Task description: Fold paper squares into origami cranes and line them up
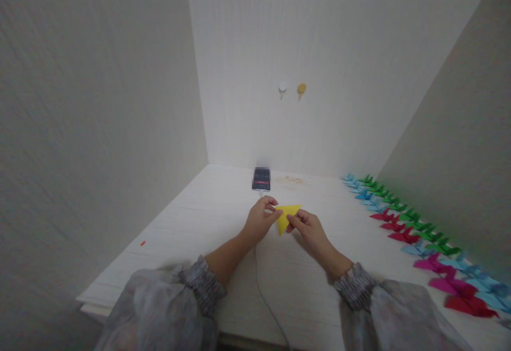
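A piece of yellow origami paper (pixel 288 211), folded into a triangle with one corner pointing down, is held above the white table between my two hands. My left hand (pixel 261 217) pinches its left side, thumb on the front face. On the right edge, my right hand (pixel 306 225) grips the paper with the thumb in front and the other fingers curled behind. The back of the paper is hidden from me.
A phone (pixel 261 179) leans near the back wall, its cable (pixel 265 295) running beneath my left arm to the front edge. Rows of folded paper cranes (pixel 405 235) line the right side of the table (pixel 187 218). An orange scrap (pixel 142 243) lies at left. Two hooks (pixel 301 89) are on the wall.
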The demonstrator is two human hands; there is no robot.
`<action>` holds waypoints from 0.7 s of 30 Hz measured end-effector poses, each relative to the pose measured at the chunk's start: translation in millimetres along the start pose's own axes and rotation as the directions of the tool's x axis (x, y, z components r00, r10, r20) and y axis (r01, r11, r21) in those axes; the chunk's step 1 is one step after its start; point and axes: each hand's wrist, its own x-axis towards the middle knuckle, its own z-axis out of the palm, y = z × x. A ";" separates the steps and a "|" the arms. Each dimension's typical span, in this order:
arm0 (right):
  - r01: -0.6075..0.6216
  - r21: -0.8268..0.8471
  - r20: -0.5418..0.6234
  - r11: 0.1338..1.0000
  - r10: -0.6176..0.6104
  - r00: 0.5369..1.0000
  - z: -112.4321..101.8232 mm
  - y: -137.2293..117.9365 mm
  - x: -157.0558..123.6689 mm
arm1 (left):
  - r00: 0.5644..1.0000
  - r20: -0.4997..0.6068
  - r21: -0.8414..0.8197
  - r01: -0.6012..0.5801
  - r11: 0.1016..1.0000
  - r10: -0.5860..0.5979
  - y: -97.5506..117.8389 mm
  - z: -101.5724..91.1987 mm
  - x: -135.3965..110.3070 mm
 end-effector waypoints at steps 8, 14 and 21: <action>0.104 -0.127 0.033 0.986 -0.100 0.994 1.4 4.9 -1.4 | 0.980 0.167 -0.018 0.108 0.994 -0.103 -5.1 2.4 -0.9; 0.229 -0.161 0.177 0.960 -0.201 0.964 -4.7 -6.2 -8.0 | 0.956 0.193 -0.253 0.265 0.931 -0.220 -1.6 3.5 -0.4; 0.362 -0.263 0.238 0.894 -0.303 0.923 -7.6 -9.8 -9.2 | 0.952 0.182 -0.276 0.291 0.916 -0.248 -3.6 2.7 -0.7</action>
